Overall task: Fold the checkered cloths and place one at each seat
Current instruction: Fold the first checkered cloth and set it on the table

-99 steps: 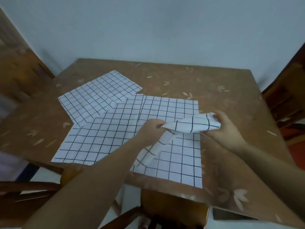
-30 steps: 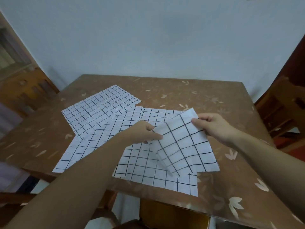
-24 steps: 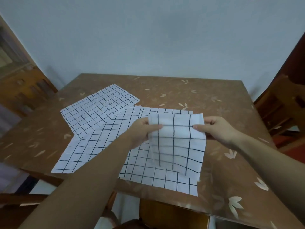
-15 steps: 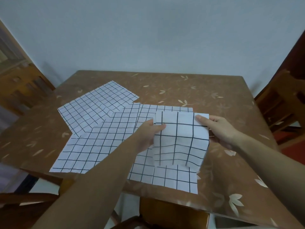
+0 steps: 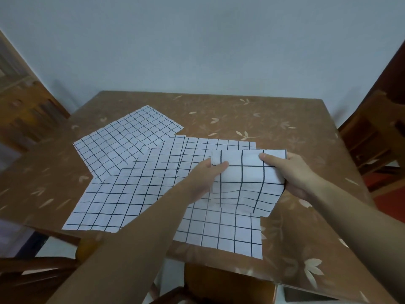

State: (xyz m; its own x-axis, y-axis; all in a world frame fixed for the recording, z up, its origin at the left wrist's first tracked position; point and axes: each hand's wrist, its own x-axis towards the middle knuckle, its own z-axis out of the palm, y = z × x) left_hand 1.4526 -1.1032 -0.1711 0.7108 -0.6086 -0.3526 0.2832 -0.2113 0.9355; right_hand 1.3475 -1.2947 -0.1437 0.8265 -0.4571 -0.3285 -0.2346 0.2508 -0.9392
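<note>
- Folded cloth (image 5: pixel 245 181): white with a black grid, folded to a small rectangle several squares wide. It is held up over the near right part of the table (image 5: pixel 241 115).
- Its top edge is raised and roughly level, and the lower part sags down towards the table. Whether the lower edge touches what lies under it, I cannot tell.
- Left hand (image 5: pixel 203 178): it pinches the folded cloth at the upper left corner. The thumb (image 5: pixel 221 166) lies on top of the fabric and the other fingers are hidden underneath.
- Right hand (image 5: pixel 291 174): it pinches the upper right corner. The thumb (image 5: pixel 266 157) is pressed onto the top face and the fingers are curled behind the right edge, mostly out of sight.
- Both forearms reach in from the table's near edge, the left one crossing over the cloths lying there.
- Flat cloths (image 5: pixel 135 189): unfolded cloths of the same grid pattern lie open on the table's left and middle, overlapping one another in a fan.
- The nearest sheet (image 5: pixel 219 233) lies under the folded cloth, reaches almost to the table's near edge and shows larger squares.
- The farthest sheet (image 5: pixel 129 137) is turned at an angle towards the table's far left.
- Table: brown, glossy, with a pale leaf print, its far edge against a plain pale wall (image 5: pixel 197 44).
- Left chair (image 5: pixel 28 115): wooden, at the table's left side.
- Right chair (image 5: pixel 377 132): wooden, at the table's right side.
- Near chair (image 5: pixel 219 281): its wooden seat shows just below the table's near edge.
</note>
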